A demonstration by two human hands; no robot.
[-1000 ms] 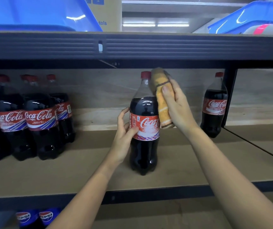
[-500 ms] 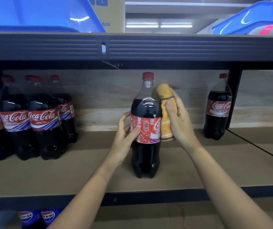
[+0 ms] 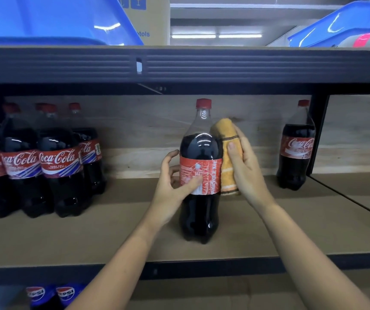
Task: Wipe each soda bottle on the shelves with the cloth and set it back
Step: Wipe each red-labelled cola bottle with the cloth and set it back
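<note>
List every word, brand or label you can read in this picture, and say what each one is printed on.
"Coca-Cola": labels of the bottles at left.
"Coca-Cola": label of the lone bottle at right.
"PEPSI", partly cut off: bottles on the lower shelf.
"tols", a cut-off word: cardboard box on top.
Label of the held bottle: print too blurred to read.

"Coca-Cola" in white script runs across the red labels of the bottles at left (image 3: 59, 159); the same script shows on the lone bottle at right (image 3: 297, 146); the centre bottle (image 3: 199, 175) turns a label of small print too blurred to read; below, two blue bottles (image 3: 66, 294) carry "PEPSI" — and the cardboard box (image 3: 155, 21) above shows the letters "tols"
</note>
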